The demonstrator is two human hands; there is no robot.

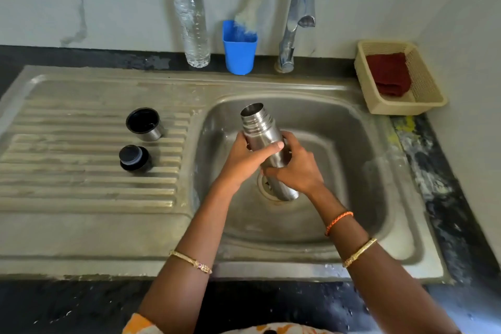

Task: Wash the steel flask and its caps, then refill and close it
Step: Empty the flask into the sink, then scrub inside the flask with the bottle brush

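The steel flask (261, 133) is held tilted over the sink basin (339, 171), its open threaded mouth pointing up and away, its base just above the drain. My left hand (249, 157) grips its upper body, thumb across the front. My right hand (295, 168) grips the lower body from the right. On the draining board (81, 184) to the left stand the steel outer cap (145, 124), open side up with a black lining, and the black inner stopper (134, 158) just in front of it.
A chrome tap (298, 22) stands behind the basin, no water running. Left of it are a blue cup (240, 49) holding a bottle brush (250, 5) and a clear plastic water bottle (192, 22). A cream basket (398, 76) with a red cloth sits at the right.
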